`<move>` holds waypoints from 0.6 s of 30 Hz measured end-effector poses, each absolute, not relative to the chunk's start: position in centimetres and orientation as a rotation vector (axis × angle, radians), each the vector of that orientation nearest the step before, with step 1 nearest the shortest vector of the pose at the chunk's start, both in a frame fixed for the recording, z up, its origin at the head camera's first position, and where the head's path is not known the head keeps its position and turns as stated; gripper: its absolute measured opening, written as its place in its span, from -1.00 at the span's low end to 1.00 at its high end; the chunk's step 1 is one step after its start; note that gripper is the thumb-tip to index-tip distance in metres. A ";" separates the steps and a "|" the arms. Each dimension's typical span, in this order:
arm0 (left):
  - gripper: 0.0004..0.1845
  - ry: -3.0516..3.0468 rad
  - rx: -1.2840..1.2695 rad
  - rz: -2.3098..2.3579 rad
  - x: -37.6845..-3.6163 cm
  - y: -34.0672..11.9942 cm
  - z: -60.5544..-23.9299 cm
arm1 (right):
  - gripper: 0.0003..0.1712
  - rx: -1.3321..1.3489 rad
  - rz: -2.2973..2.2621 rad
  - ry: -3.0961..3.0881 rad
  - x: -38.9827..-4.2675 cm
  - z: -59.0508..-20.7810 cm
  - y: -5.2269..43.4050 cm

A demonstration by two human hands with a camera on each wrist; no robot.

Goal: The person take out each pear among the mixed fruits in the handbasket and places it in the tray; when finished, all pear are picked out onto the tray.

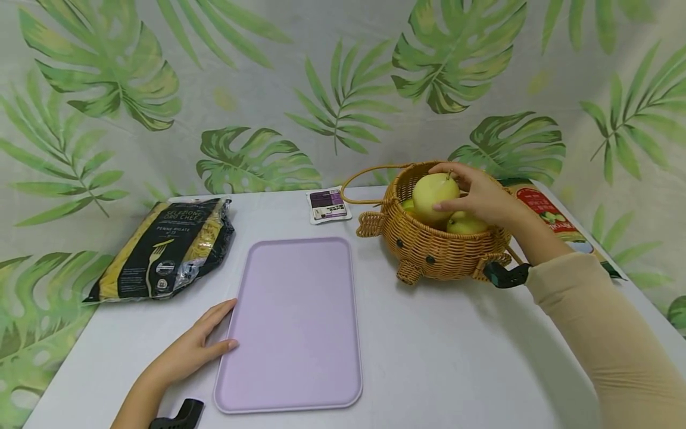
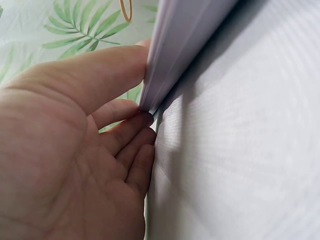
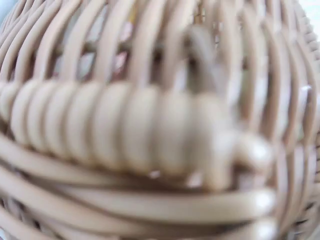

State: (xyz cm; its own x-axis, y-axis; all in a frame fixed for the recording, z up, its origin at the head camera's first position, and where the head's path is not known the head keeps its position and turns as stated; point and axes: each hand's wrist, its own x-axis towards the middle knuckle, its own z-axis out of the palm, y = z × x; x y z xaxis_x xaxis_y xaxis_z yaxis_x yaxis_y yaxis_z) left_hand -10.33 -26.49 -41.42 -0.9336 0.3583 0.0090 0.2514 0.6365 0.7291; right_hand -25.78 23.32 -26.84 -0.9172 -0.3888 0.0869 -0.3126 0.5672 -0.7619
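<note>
Left hand point(image 1: 187, 350) spread against tray point(image 1: 295, 322); right point(image 1: 479, 193) grips fruit point(image 1: 430, 199).

Left of the tray point(image 1: 295, 322) lies the pasta bag point(image 1: 161, 253); right, fruit point(image 1: 431, 202) in a basket point(image 1: 455, 256).

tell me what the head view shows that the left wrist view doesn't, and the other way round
Only the head view shows the right hand holding a pear, most of the wicker basket, the penne rigate bag and a small packet. Only the left wrist view shows the palm of the left hand. Both share that hand touching the lilac tray, the white tabletop, the leaf-print backdrop and, apparently, the basket's handle.
</note>
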 end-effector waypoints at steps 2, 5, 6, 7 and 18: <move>-0.25 2.712 0.501 1.178 -10.3 -26.5 -41.4 | -0.26 -0.612 -1.347 2.681 -25.5 -26.5 23.2; -0.25 2.697 0.497 1.188 -10.3 -26.5 -41.3 | -0.26 -0.637 -1.453 2.640 -25.0 -26.0 22.7; -0.25 2.692 0.498 1.192 -10.3 -26.5 -41.3 | -0.27 -0.652 -1.478 2.638 -24.8 -25.8 22.4; -0.25 2.689 0.498 1.195 -10.3 -26.5 -41.3 | -0.27 -0.675 -1.516 2.622 -24.5 -25.7 22.1; -0.26 2.705 0.505 1.175 -10.3 -26.4 -41.2 | -0.35 -0.949 -1.884 2.413 -20.4 -24.2 14.7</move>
State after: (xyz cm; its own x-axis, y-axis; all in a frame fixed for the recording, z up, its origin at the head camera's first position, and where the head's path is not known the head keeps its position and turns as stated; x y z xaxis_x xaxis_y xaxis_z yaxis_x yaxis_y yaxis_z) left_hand -10.25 -26.41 -41.25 -0.9322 0.3620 -0.0030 0.2449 0.6366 0.7312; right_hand -20.39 14.75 -24.19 -0.8230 -0.4080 0.3953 -0.4825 0.1348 -0.8655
